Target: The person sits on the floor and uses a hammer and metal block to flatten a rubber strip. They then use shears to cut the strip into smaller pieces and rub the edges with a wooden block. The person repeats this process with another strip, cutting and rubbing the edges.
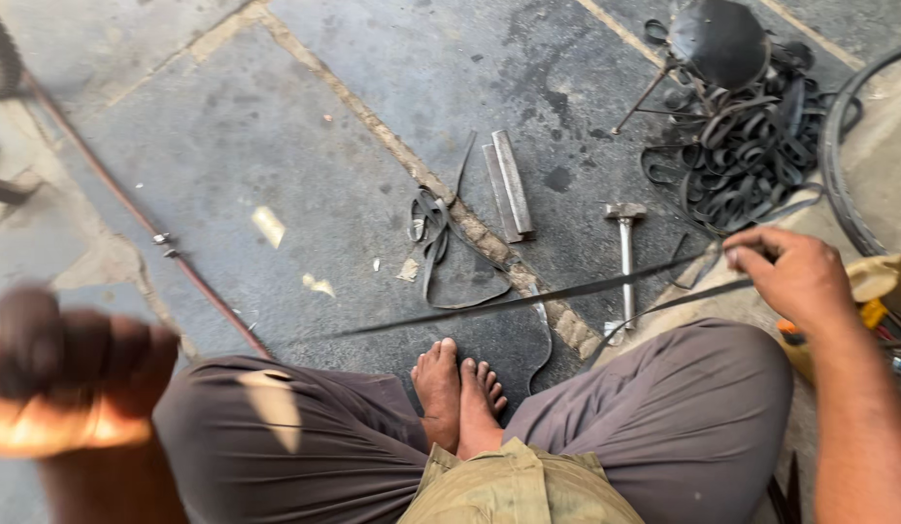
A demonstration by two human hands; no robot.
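**A:** so the right hand (pixel 795 277) has its grip pinched on the end of a thin black rubber strip (pixel 528 299); the strip runs off to the left, stretched over the knees and above the concrete floor (pixel 276 146); the left hand (pixel 72 364) is a blur up close; looks closed into a fist, but I honestly can't tell if it holds the other end

**B:** yeah, that strip looks light and floppy; soft rubber, probably stretchy, and likely to slip when pulled taut; I'd hold it near the ends, wrapped round the fingers

**A:** makes sense; there's a hammer (pixel 625 247) on the floor just past it, two flat metal bars (pixel 509 184) beside a loose strap (pixel 433 233), and a heap of rubber bands (pixel 747 160) near the right hand
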